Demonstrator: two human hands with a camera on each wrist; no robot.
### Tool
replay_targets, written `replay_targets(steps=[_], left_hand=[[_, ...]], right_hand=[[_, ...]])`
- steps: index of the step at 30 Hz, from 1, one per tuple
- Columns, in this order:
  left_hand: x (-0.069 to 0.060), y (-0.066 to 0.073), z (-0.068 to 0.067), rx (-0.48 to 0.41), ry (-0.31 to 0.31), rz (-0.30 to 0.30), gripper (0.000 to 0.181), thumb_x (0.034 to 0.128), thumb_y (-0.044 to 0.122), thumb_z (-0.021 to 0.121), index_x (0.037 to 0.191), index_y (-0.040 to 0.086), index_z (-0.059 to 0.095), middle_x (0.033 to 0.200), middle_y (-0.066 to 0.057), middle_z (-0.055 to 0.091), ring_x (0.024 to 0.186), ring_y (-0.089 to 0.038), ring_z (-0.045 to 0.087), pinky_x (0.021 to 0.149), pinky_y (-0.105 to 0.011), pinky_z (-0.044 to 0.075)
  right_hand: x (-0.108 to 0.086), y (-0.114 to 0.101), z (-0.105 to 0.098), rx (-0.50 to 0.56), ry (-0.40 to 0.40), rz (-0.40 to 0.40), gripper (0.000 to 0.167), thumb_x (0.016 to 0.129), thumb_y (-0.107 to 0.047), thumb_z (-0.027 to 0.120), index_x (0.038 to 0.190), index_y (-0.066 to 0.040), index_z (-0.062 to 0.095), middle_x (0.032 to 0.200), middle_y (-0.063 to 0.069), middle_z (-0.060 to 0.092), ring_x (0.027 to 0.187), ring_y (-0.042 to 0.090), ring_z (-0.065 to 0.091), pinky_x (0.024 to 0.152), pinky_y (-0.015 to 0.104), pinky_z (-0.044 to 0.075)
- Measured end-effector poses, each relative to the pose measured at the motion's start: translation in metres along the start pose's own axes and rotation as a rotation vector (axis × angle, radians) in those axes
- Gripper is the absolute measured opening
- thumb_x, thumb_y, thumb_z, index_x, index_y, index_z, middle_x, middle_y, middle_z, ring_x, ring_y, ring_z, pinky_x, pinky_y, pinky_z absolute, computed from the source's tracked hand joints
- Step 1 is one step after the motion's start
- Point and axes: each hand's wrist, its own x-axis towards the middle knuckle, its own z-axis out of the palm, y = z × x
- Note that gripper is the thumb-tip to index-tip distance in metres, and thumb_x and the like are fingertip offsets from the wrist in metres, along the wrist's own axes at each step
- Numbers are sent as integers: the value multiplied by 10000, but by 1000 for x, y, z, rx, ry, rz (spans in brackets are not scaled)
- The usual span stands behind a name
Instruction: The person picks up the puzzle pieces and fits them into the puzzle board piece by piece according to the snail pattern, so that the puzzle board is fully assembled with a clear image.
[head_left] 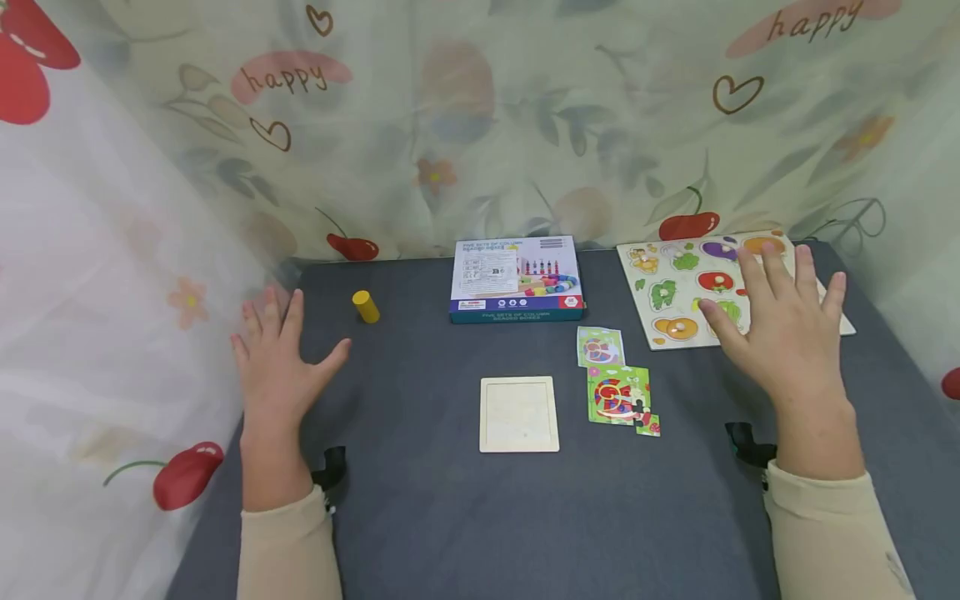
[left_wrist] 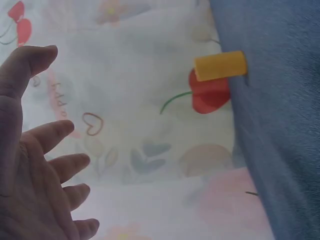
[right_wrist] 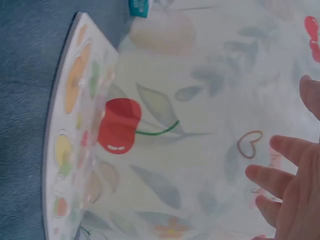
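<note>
My left hand (head_left: 281,362) is raised with spread fingers at the left of the table and holds nothing. Beyond it a yellow cylinder (head_left: 366,307) stands on the cloth; the left wrist view also shows this yellow cylinder (left_wrist: 221,66). On the right, my right hand (head_left: 787,333) hovers with fingers apart, hiding part of a vegetable puzzle board (head_left: 637,317). Between the hands lie a square wooden tray (head_left: 519,414), a small picture card (head_left: 600,346) and a partly assembled jigsaw (head_left: 611,396) with a piece offset at its lower right corner.
A flat box of beads (head_left: 517,279) lies at the back middle of the dark tablecloth (head_left: 420,500). Printed curtains (head_left: 420,125) hang behind and at both sides. A thin cord (head_left: 855,218) shows behind the board's right corner.
</note>
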Motion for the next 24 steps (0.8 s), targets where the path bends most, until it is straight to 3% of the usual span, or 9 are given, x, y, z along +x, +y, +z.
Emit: replay_targets(steps=[9, 14, 21, 24], left_hand=[[-11, 13, -16, -71, 22, 49, 939, 944, 561, 643, 1660, 182, 169, 1712, -111, -10, 1540, -378, -153, 1145, -680, -69], [-15, 17, -21, -153, 107, 151, 883, 928, 409, 722, 1633, 116, 279, 1692, -169, 140, 1549, -420, -15, 1170, -660, 32], [-20, 21, -25, -303, 230, 313, 845, 865, 212, 788, 1592, 77, 378, 1645, -157, 304, 1538, -362, 173, 1185, -605, 153], [-26, 23, -23, -331, 249, 370, 855, 839, 167, 805, 1584, 76, 395, 1629, -144, 342, 1518, -358, 241, 1171, -600, 210]], right_hand=[[-9, -13, -10, 4, 39, -58, 808, 1020, -552, 481, 1650, -131, 202, 1689, 184, 129, 1554, 392, -56, 1137, 651, -138], [-14, -20, -17, 24, 72, -84, 786, 1020, -525, 504, 1644, -131, 233, 1678, 187, 182, 1555, 394, -21, 1143, 654, -120], [-21, -33, -27, 68, 137, -170, 778, 1008, -536, 538, 1621, -113, 311, 1643, 190, 289, 1562, 361, 33, 1152, 667, -68], [-23, -40, -31, 82, 157, -212, 768, 1008, -532, 551, 1603, -90, 349, 1626, 191, 326, 1563, 352, 50, 1152, 676, -49]])
